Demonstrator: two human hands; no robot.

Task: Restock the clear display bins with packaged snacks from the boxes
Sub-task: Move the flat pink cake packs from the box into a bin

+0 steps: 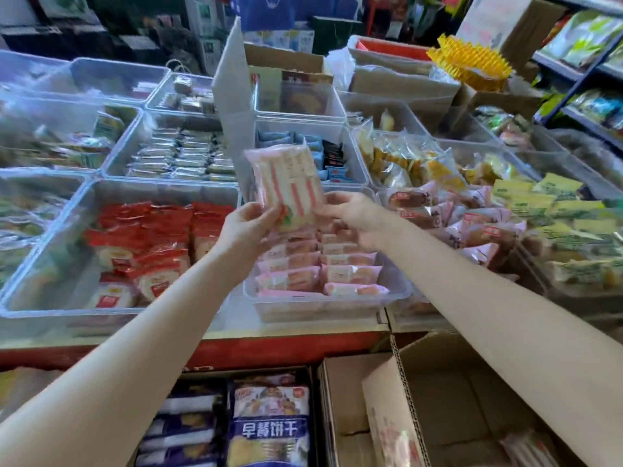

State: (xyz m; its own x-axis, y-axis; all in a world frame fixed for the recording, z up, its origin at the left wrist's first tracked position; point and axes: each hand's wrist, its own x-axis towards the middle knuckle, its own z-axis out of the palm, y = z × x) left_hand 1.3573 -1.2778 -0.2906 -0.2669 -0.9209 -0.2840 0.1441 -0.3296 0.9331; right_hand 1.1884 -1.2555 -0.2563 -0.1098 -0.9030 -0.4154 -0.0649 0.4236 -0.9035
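Both hands hold up a stack of pink-and-white snack packets (pixel 286 183) above a clear bin (pixel 323 306). My left hand (pixel 247 227) grips the stack's lower left edge. My right hand (pixel 352 214) pinches its lower right edge. The bin below holds two rows of the same pink packets (pixel 320 267), lying flat. An open cardboard box (pixel 438 399) stands on the floor at lower right, with a few pink packets (pixel 529 446) visible in its corner.
Clear bins fill the counter: red packets (pixel 145 241) to the left, brown-and-pink packets (pixel 455 217) and yellow-green packets (pixel 556 217) to the right, dark ones behind. A box of blue biscuit packs (pixel 269 429) sits on the floor. Shelves stand at far right.
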